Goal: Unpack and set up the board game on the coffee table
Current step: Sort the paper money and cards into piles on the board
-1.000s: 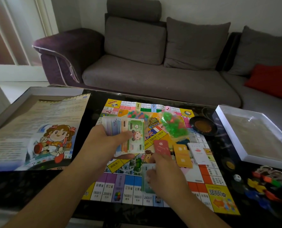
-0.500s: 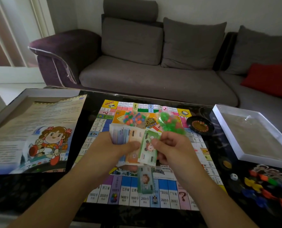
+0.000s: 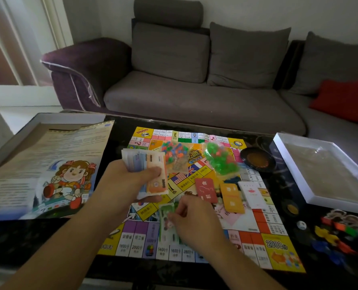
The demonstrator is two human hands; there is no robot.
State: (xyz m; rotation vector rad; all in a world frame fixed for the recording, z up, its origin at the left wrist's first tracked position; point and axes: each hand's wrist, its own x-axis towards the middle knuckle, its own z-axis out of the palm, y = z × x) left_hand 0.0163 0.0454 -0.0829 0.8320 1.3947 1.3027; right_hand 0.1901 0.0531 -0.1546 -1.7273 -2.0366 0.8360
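A grey sofa (image 3: 194, 84) with a red cushion (image 3: 345, 99) runs behind my black coffee table (image 3: 27, 243). The game board (image 3: 194, 206) lies flat in the table's middle. To its left a box half (image 3: 48, 120) holds the unfolded rules sheet (image 3: 44, 168); to its right sits the white box tray (image 3: 324, 172), with a black roulette dish (image 3: 258, 161) between tray and board. On the board's far part lie a bag of mixed coloured pieces (image 3: 175, 152) and a bag of green pieces (image 3: 221, 160); nearer lie red (image 3: 206, 190), orange (image 3: 231, 197) and white (image 3: 251, 193) card decks side by side. Coloured pawns (image 3: 345, 233) and a white die (image 3: 301, 225) lie at the table's right edge. My left hand (image 3: 130, 185) grips a fanned stack of play banknotes (image 3: 148, 168), thumb across the orange top note. My right hand (image 3: 192, 220), fingers curled, pinches a green banknote (image 3: 167, 222) lying on the board's near edge, partly covering it.
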